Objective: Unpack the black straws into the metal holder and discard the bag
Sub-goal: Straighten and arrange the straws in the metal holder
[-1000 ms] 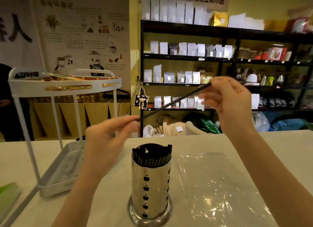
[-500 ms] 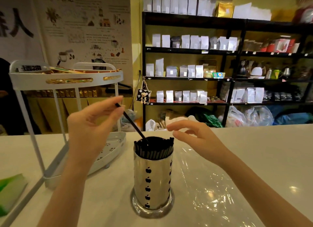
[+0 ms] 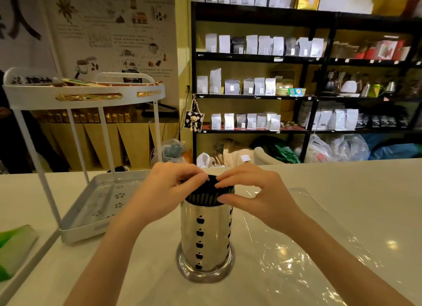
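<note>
While both hands [image 3: 170,191] [image 3: 258,196] cup straws [image 3: 205,197], holder [image 3: 205,235] upright mid-counter.

The table [image 3: 342,182] is a pale, glossy, cream-coloured surface that spans the full width of the view. The following items rest directly on it:

- A metal holder [image 3: 205,235], upright, near the centre front. It is a polished cylinder with black apple-shaped cut-outs and a wider round base. Black straws [image 3: 205,197] fill its top.
- A clear plastic bag [image 3: 296,255], lying flat, to the right of the holder. Its edge reaches the holder's base.
- A white two-tier rack [image 3: 75,230], to the left of the holder. Its perforated lower tray sits on the table surface.
- A green item [image 3: 13,244], at the left edge, partly out of view.
</note>
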`<state>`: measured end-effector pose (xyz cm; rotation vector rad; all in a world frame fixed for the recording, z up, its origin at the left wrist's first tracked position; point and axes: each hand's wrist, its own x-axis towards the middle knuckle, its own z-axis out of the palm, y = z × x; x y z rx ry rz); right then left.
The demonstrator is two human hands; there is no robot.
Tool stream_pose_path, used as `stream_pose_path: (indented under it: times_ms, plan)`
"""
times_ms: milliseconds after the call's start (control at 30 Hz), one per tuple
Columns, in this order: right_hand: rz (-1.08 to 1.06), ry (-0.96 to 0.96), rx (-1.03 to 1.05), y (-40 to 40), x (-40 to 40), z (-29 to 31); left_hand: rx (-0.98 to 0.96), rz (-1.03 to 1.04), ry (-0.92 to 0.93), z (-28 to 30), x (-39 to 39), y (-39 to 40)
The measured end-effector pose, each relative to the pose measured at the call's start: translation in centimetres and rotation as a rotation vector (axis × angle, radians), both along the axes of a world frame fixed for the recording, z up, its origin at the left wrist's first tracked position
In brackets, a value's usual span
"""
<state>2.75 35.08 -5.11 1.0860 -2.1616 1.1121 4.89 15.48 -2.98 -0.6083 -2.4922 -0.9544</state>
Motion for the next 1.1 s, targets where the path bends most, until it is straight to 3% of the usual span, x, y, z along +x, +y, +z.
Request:
stream_pose_path:
  times_ms: [367, 633, 933, 1100]
  plan:
    - [-0.040, 0.102, 0.019, -0.1, 0.5, 2.4, 0.092, -0.048, -0.131, 0.4, 0.6, -0.2]
    - [-0.039, -0.006, 0.141, 0.3, 0.5, 2.9, 0.094, -0.074, -0.133, 0.7, 1.2, -0.1]
    - [-0.119, 0.142, 0.267, 0.9, 0.7, 1.9, 0.056, -0.062, -0.130, 0.9, 1.7, 0.5]
    - [-0.097, 0.117, 0.256, 0.8, 0.9, 2.9, 0.058, -0.046, -0.119, 0.9, 2.0, 0.8]
